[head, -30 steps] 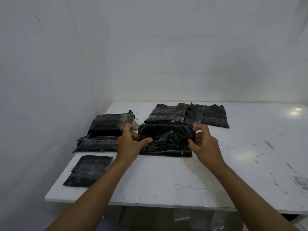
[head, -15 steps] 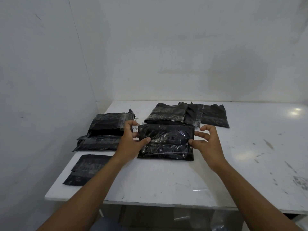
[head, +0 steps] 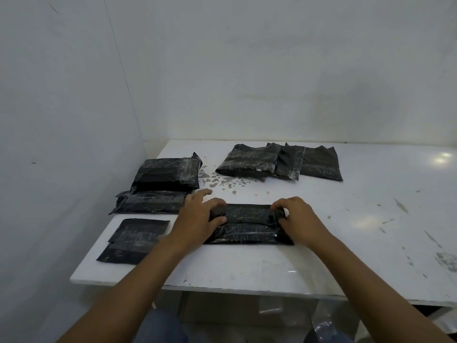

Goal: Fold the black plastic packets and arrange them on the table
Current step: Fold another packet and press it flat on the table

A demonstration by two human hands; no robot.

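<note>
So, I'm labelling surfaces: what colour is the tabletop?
The tabletop is white with grey scuffs, clearest in the head view.

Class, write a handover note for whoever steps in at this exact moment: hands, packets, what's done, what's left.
Hands: left hand and right hand each grip one end of the middle packet, which lies folded on the table.
Done: stacked packets at left look folded.
Left: finish and place this one. The near-left flat packets and back-right flat packets seem unfolded.
</note>
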